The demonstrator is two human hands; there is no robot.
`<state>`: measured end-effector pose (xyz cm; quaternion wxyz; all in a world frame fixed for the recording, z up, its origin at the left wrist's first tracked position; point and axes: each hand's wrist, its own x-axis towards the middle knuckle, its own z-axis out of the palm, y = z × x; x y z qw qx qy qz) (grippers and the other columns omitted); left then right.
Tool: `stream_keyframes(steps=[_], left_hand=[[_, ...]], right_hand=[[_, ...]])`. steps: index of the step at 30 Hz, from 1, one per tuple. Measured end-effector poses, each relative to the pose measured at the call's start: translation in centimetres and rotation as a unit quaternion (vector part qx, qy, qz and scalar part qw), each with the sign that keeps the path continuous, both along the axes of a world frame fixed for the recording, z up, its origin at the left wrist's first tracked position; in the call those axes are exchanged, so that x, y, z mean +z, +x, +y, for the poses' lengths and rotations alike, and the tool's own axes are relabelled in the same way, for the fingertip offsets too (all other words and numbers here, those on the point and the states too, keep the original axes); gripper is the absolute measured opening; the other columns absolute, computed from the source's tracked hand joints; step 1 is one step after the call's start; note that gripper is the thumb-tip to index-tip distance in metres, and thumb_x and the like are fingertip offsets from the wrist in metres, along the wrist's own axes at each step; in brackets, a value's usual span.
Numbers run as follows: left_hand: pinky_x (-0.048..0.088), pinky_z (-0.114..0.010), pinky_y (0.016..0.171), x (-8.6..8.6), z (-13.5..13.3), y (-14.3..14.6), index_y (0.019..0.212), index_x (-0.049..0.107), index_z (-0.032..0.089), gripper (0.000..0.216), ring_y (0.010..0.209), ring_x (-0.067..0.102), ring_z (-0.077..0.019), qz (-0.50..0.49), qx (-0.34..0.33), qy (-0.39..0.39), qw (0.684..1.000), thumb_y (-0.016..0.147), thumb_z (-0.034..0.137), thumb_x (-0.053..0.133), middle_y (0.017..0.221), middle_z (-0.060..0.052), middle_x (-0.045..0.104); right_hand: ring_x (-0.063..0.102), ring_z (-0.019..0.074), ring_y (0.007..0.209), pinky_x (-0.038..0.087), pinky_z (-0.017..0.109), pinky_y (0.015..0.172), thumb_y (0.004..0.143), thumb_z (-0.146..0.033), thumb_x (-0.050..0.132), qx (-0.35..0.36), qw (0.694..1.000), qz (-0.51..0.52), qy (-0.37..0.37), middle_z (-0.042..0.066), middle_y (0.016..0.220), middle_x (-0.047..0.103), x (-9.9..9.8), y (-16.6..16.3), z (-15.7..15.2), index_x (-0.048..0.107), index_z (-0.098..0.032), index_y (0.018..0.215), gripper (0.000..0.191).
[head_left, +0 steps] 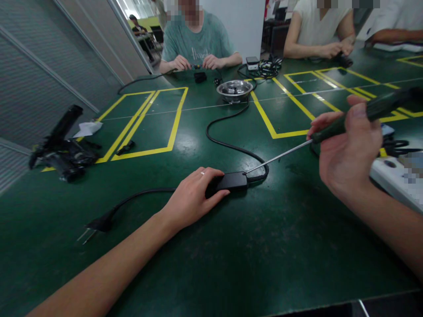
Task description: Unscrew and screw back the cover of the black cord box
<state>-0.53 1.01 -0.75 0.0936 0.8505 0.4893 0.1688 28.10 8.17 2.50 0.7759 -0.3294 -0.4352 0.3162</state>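
A black power adapter [235, 181] lies on the green table, a cord running out of each end. My left hand [194, 193] is wrapped over its left part and holds it against the tabletop. To the left, one cord ends in a two-pin plug [102, 223]. In my right hand [350, 149] is an electric screwdriver [333, 128] with a dark green body and a long thin shaft. The shaft slants down to the left, and its tip meets the adapter's right end near the upper corner. Whether a screw sits there is too small to tell.
A steel bowl [234, 90] with small dark parts stands beyond the cord. Black equipment [62, 149] lies at the left, a white power strip [396, 180] at the right. Yellow tape [142, 152] marks the table [211, 264]. Two co-workers [201, 39] handle parts across from me.
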Motion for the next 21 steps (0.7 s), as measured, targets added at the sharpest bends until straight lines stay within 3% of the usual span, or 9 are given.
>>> stream_keyframes(steps=[6, 11, 15, 18, 21], left_hand=[[0.051, -0.039, 0.080, 0.06, -0.08, 0.06, 0.119, 0.050, 0.021, 0.036, 0.094, 0.060, -0.0222, 0.000, 0.002, 0.002, 1.000, 0.092, 0.043, 0.055, 0.107, -0.008, 0.060], [0.051, -0.039, 0.081, 0.02, -0.19, 0.07, 0.120, 0.050, 0.020, 0.037, 0.095, 0.059, -0.0224, 0.002, 0.004, -0.005, 1.000, 0.092, 0.044, 0.055, 0.108, -0.009, 0.060], [0.051, -0.039, 0.081, 0.00, -0.17, 0.07, 0.120, 0.051, 0.020, 0.037, 0.096, 0.059, -0.0224, 0.003, 0.007, -0.009, 1.000, 0.091, 0.043, 0.056, 0.108, -0.009, 0.060], [0.051, -0.038, 0.081, 0.04, -0.14, 0.08, 0.120, 0.050, 0.020, 0.037, 0.096, 0.059, -0.0222, 0.005, 0.009, -0.012, 1.000, 0.092, 0.043, 0.055, 0.108, -0.009, 0.060], [0.050, -0.039, 0.082, 0.07, -0.13, 0.08, 0.121, 0.050, 0.020, 0.037, 0.097, 0.059, -0.0224, 0.005, 0.008, -0.013, 1.000, 0.092, 0.044, 0.055, 0.109, -0.009, 0.060]], right_hand=[[0.066, 0.0184, 0.072, 0.048, 0.033, 0.065, 0.082, -0.038, 0.040, 0.039, 0.999, -0.003, -0.023, 0.002, 0.068, 0.067, 0.36, 0.30, -0.38, 0.062, -0.023, 0.102, 0.034], [0.063, 0.0140, 0.056, 0.045, 0.028, 0.051, 0.082, -0.038, 0.059, -0.030, 0.999, -0.011, -0.006, -0.007, 0.063, 0.055, 0.41, -0.14, -0.02, 0.059, -0.025, 0.083, 0.013], [0.049, 0.0114, 0.043, 0.040, 0.027, 0.046, 0.081, -0.043, 0.065, -0.069, 0.997, -0.014, 0.013, -0.008, 0.054, 0.046, 0.24, -0.38, 0.28, 0.054, -0.024, 0.072, 0.024], [0.046, 0.0121, 0.046, 0.038, 0.028, 0.048, 0.084, -0.046, 0.062, -0.057, 0.998, -0.028, 0.006, -0.006, 0.053, 0.047, 0.17, -0.37, 0.23, 0.056, -0.023, 0.075, 0.024], [0.053, 0.0144, 0.052, 0.039, 0.029, 0.050, 0.084, -0.049, 0.060, -0.013, 1.000, -0.016, 0.004, -0.005, 0.056, 0.051, 0.18, -0.20, 0.21, 0.057, -0.023, 0.082, 0.026]])
